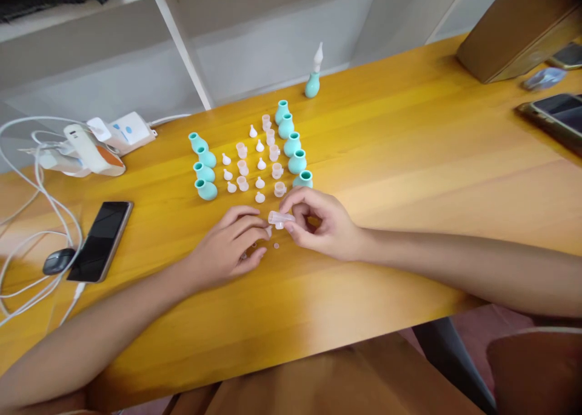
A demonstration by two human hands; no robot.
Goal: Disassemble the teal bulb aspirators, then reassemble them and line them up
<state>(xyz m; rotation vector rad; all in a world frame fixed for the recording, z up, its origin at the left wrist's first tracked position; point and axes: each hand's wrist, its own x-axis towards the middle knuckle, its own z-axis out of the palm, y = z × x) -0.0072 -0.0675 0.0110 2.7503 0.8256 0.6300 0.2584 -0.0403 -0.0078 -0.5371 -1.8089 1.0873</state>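
My right hand (325, 224) pinches a clear plastic connector tube (278, 217) between thumb and fingers, a short side stub showing below it. My left hand (231, 242) rests low over the table just left of the tube, fingers apart. A small pale piece lies by its fingertips; whether they touch it I cannot tell. Tiny clear discs (276, 246) lie under and beside that hand. Beyond my hands stand rows of clear connectors (277, 171), small white nozzle tips (259, 182) and mint-green squeeze bulbs (297, 162), with more green bulbs (204, 172) on the left.
One assembled bulb with a white nozzle (312, 83) stands at the back by the wall. To the left are a phone (100, 240), a black mouse (59, 261), white cables and a power strip (130, 133). A cardboard box (513, 33) and another phone (557, 119) sit far right.
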